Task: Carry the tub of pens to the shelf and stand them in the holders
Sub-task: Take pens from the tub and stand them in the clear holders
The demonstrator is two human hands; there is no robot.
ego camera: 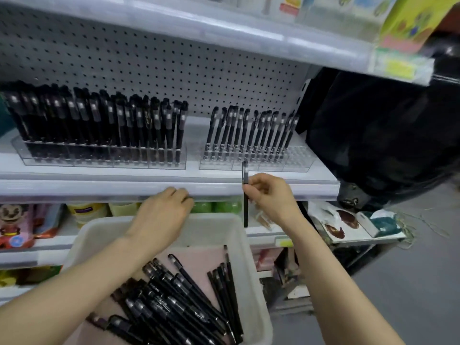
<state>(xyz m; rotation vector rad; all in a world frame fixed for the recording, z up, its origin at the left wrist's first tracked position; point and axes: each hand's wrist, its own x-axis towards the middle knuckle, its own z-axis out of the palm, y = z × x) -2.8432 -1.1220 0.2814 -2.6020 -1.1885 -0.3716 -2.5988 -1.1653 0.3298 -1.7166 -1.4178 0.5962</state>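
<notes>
A person's right hand (268, 195) pinches one black pen (246, 212) upright at the front edge of the shelf (99, 188), just below the half-filled right holder (293, 158). The left hand (161, 215) lies at the far rim of the tub (251, 270), its grip unclear; many pens (174, 295) remain inside. Stocking appears under way: next, the pen's tip must find a free slot.

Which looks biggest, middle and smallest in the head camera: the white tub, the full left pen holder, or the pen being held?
1. white tub, though it is nearest the camera
2. full left pen holder
3. pen in the right hand
</notes>
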